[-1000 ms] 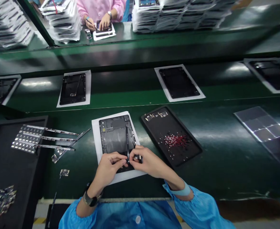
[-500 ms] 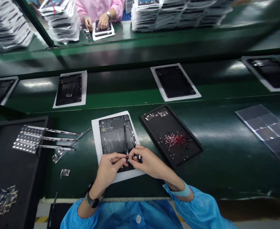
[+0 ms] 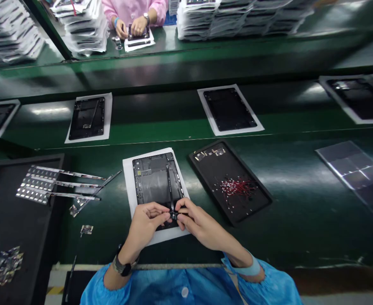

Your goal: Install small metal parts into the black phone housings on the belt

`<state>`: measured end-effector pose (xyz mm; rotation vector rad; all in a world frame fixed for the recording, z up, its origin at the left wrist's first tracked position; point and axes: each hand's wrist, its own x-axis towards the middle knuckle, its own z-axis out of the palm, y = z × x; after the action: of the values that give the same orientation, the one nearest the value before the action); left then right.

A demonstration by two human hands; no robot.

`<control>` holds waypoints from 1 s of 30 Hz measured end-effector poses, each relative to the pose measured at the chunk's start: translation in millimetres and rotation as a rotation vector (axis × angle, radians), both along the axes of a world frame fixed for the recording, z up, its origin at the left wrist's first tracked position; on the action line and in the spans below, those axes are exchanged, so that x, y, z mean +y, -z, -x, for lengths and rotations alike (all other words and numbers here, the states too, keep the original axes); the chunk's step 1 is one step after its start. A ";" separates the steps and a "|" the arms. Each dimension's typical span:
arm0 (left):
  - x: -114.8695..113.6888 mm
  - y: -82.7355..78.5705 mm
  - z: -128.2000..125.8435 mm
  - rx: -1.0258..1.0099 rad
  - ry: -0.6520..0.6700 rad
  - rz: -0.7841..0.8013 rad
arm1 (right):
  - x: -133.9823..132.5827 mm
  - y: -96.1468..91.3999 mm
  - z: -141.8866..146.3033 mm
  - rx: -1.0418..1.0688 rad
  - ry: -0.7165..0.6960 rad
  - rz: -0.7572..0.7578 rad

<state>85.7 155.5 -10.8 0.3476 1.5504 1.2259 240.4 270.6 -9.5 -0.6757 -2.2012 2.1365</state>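
Observation:
A black tablet back frame lies on a white sheet in front of me. A thin dark flex cable runs down its middle. My left hand and my right hand meet at the frame's near edge. Both pinch the lower end of the cable with thumb and forefinger, fingers closed. A watch sits on my left wrist, a blue band on my right.
A black tray with small red parts lies to the right. Strips of small parts rest on a dark tray at left. More frames on sheets ride the belt behind. A person in pink works opposite, between stacks.
My right hand has shifted slightly left and closer to the cable end, covering the small part that showed beside it. The frames on the belt behind have drifted left.

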 end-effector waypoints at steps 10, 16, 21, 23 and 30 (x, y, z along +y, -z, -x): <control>-0.3 0.1 -2.8 0.001 -0.013 0.012 | -0.6 1.1 2.8 0.028 0.012 0.023; -1.4 -0.2 -4.7 0.010 -0.021 0.029 | -4.4 1.8 4.0 0.003 0.033 -0.011; 2.2 0.6 -4.9 0.032 0.006 0.027 | -3.8 3.2 5.4 0.012 0.012 -0.018; 1.5 -1.3 -4.0 0.070 0.051 0.042 | -1.5 3.2 4.1 0.003 -0.013 0.063; -14.4 -27.8 14.0 0.910 0.268 0.140 | 42.7 -33.5 -25.5 0.018 0.195 0.038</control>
<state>71.7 141.1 17.0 1.0864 2.2370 0.7554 265.9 313.3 23.9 -0.8320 -1.9975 2.0835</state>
